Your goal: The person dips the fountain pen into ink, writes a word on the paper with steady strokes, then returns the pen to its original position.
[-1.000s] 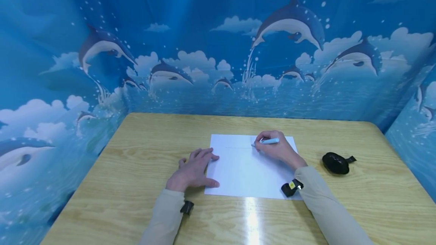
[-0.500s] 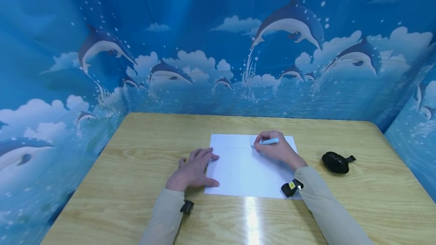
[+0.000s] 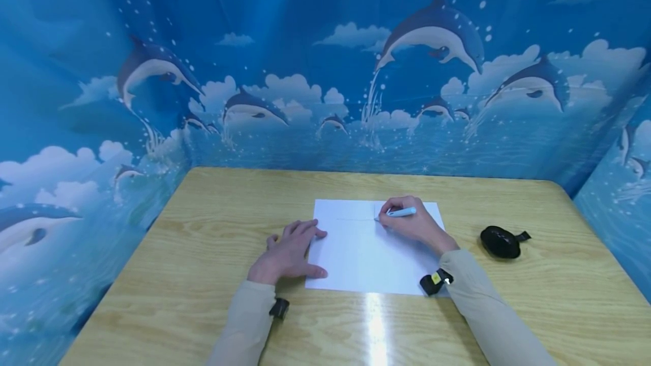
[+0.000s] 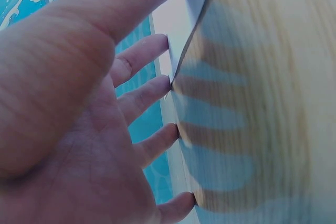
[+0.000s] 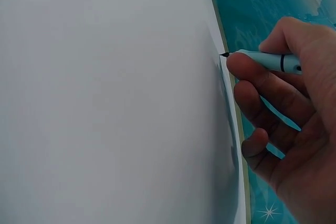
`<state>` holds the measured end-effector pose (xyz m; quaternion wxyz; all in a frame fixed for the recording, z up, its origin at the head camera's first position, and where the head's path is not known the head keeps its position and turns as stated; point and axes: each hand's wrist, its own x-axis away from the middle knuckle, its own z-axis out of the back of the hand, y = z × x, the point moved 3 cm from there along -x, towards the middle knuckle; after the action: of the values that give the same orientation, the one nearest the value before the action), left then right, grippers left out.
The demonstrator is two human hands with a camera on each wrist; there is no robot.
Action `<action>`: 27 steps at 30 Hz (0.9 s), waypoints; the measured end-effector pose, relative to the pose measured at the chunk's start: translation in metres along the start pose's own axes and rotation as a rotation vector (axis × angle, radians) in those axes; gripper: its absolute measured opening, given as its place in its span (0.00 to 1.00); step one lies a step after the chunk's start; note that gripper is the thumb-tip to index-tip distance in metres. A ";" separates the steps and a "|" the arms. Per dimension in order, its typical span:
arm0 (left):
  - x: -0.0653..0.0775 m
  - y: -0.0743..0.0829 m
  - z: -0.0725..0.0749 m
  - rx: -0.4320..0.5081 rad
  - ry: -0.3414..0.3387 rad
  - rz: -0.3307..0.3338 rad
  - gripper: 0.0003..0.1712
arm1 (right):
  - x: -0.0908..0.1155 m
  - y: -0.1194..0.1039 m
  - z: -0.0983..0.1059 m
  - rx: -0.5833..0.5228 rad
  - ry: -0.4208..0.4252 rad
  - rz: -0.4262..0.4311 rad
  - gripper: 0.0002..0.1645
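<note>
A white sheet of paper (image 3: 356, 258) lies on the wooden table, with a thin horizontal line and a short vertical line near its top. My right hand (image 3: 414, 222) pinches a light-blue fountain pen (image 3: 403, 212) between thumb and fingers, its tip at the paper near the lines. In the right wrist view, the pen (image 5: 270, 60) shows a dark nib meeting the sheet (image 5: 115, 98). My left hand (image 3: 286, 256) rests with spread fingers at the sheet's left edge, fingertip and thumb overlapping it. In the left wrist view, the left hand's fingertips (image 4: 157, 43) touch down along that edge.
A glossy black rounded object (image 3: 500, 243) with a short strap sits right of the paper. Black wrist cameras are strapped to both sleeves. The wooden table (image 3: 218, 202) meets a blue dolphin-print curtain (image 3: 305, 146) at the back and sides.
The pen tip has shifted very slightly down the sheet, toward the person, with my right hand. My left hand keeps its place.
</note>
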<state>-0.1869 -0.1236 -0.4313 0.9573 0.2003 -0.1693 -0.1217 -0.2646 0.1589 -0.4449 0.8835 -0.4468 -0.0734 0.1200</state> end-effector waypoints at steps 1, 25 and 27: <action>0.000 0.000 0.000 0.000 0.001 -0.001 0.46 | 0.000 0.000 0.000 -0.001 -0.001 -0.001 0.05; 0.001 0.000 -0.001 -0.002 0.004 0.001 0.46 | 0.007 -0.003 -0.005 -0.025 -0.048 0.039 0.05; 0.001 0.000 -0.001 -0.003 0.005 0.001 0.46 | 0.008 -0.003 -0.005 -0.022 -0.044 0.033 0.05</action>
<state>-0.1860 -0.1240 -0.4317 0.9580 0.1990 -0.1669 -0.1211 -0.2556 0.1551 -0.4452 0.8746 -0.4548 -0.0870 0.1436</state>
